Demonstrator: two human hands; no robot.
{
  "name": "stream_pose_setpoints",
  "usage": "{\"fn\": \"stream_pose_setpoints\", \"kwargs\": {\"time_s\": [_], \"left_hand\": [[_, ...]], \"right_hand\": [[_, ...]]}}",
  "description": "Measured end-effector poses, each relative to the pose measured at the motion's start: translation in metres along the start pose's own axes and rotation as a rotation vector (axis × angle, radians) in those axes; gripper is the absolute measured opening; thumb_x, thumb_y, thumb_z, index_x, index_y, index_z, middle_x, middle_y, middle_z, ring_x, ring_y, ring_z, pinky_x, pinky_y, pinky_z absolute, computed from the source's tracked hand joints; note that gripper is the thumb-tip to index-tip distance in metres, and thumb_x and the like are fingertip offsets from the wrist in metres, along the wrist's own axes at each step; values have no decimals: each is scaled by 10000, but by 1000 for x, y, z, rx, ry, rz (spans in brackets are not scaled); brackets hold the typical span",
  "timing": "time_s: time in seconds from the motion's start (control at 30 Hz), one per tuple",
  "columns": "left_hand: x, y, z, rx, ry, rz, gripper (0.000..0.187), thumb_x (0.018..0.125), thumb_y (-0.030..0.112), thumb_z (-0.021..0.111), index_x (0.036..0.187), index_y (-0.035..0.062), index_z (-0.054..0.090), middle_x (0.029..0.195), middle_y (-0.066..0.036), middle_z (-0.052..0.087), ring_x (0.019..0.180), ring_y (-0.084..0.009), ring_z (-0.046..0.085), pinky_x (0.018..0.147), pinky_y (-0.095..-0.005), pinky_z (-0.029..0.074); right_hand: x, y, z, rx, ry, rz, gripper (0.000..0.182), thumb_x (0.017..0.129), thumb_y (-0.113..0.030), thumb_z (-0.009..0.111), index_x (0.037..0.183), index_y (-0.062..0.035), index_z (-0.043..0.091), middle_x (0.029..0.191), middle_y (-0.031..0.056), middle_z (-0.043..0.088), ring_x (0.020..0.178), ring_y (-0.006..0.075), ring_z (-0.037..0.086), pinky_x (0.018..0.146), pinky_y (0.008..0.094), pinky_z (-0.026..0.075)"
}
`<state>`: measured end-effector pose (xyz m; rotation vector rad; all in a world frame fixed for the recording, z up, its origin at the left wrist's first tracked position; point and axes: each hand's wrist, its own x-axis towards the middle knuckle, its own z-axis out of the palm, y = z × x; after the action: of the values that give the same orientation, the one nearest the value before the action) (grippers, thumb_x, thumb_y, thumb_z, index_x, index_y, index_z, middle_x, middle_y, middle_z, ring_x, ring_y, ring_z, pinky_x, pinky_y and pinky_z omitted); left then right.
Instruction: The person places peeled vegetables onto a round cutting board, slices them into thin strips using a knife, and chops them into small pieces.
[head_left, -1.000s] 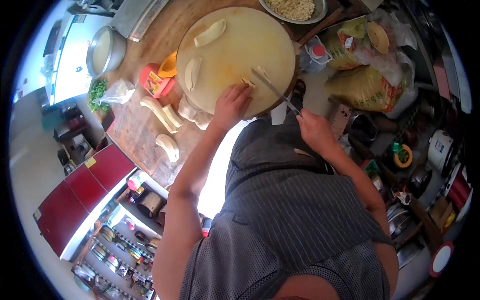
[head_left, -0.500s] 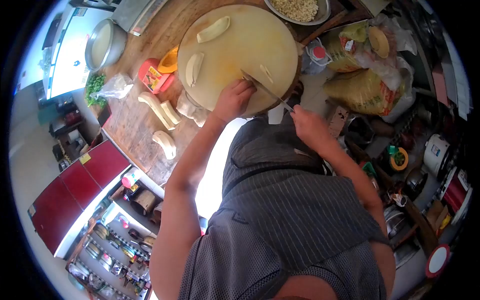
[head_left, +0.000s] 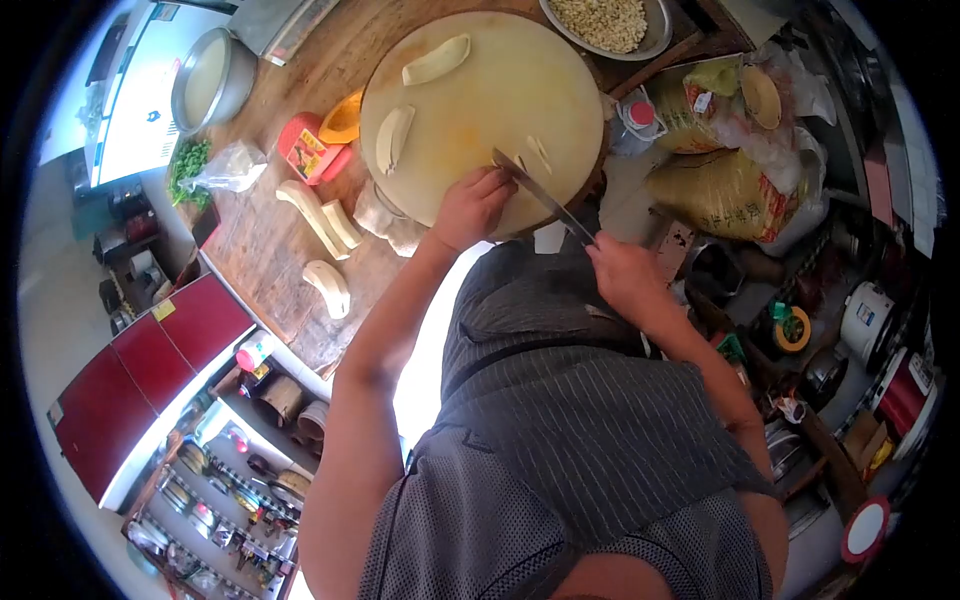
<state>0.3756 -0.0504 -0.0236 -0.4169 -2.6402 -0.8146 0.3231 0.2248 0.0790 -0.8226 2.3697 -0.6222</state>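
Note:
My right hand grips the handle of a knife, whose blade slants over the near part of a round cutting board. Beside the blade, my left hand rests at the board's near edge with its fingers curled down. Whatever lies under those fingers is hidden. Thin pale slices lie just past the knife tip. Farther left on the board are two long, pale, peeled vegetable pieces, one at the back and one at the left.
More pale pieces lie on the wooden table, near a red package and an orange pumpkin piece. A metal bowl of pale kernels stands behind the board. Sacks and a plastic jug are at the right.
The view has shifted slightly. The knife blade has swung a little away from the left hand's fingertips, and the pale slices past its tip look more spread out.

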Motion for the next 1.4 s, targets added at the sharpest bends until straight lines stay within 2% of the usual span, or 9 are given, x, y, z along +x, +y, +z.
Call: {"fn": "stream_pose_setpoints", "kwargs": {"time_s": [0.53, 0.63, 0.73, 0.77, 0.8, 0.97, 1.13, 1.27, 1.4], "left_hand": [[-10, 0, 2, 14, -48, -6, 317, 737, 63, 683, 1053, 59, 708, 1126, -126, 678, 1062, -330, 661, 885, -433, 567], [-8, -1, -12, -20, -110, -38, 253, 808, 72, 676, 1058, 43, 704, 1143, -140, 683, 1071, -338, 664, 894, -433, 562], [-24, -37, -47, 47, 174, -172, 236, 883, 13, 650, 1117, 19, 683, 1116, -146, 698, 1066, -335, 670, 901, -419, 548], [-12, -37, -64, -31, 329, -493, 226, 937, 35, 622, 1157, 10, 671, 1115, -147, 703, 1057, -301, 678, 911, -400, 541], [-10, -55, -84, 21, 404, -569, 224, 982, 67, 586, 1183, 13, 671, 1119, -135, 705, 1059, -264, 680, 911, -358, 533], [-42, -135, -84, -246, 249, -774, 301, 990, 97, 549, 1261, 26, 658, 1093, -110, 719, 941, -198, 674, 842, -325, 531], [-26, -47, -48, -153, 199, -772, 292, 937, 97, 648, 1225, 55, 675, 1064, -111, 708, 902, -187, 660, 801, -317, 542], [-15, 17, 5, -362, 296, -876, 339, 882, 38, 694, 1216, 34, 638, 1064, -111, 643, 917, -219, 663, 776, -329, 559], [2, 51, 31, -447, 333, -891, 445, 830, -51, 703, 1256, -28, 576, 1275, -156, 522, 1016, -255, 656, 870, -345, 592]], "right_hand": [[9, 14, 17, 136, 54, -32, 194, 999, -211, 563, 924, -36, 530, 714, 234, 614, 690, 481, 606, 615, 578, 463], [2, 20, 11, 53, 125, -82, 198, 989, -216, 572, 918, -35, 533, 720, 226, 626, 690, 469, 620, 617, 569, 476], [-14, 15, 9, -10, 95, -135, 200, 983, -223, 572, 912, -39, 536, 741, 221, 641, 711, 460, 637, 623, 565, 486], [-16, 17, 13, -5, 99, -124, 200, 983, -223, 572, 912, -39, 536, 741, 221, 641, 711, 460, 637, 623, 565, 486], [-16, 20, 20, 22, 54, -139, 196, 982, -224, 568, 914, -42, 538, 747, 221, 645, 722, 456, 643, 626, 567, 488], [8, 30, 8, 41, 0, -99, 191, 984, -229, 560, 921, -49, 541, 753, 233, 643, 739, 467, 640, 644, 584, 485], [19, 37, -6, 46, 147, 18, 203, 994, -242, 553, 942, -46, 536, 726, 258, 618, 721, 510, 611, 657, 604, 473], [17, 16, 0, 57, 106, 83, 204, 993, -236, 553, 936, -41, 530, 717, 252, 618, 705, 502, 615, 646, 601, 471], [15, 1, 18, 57, 95, 25, 203, 996, -207, 543, 915, -23, 519, 732, 243, 637, 714, 479, 640, 635, 581, 482]]}}
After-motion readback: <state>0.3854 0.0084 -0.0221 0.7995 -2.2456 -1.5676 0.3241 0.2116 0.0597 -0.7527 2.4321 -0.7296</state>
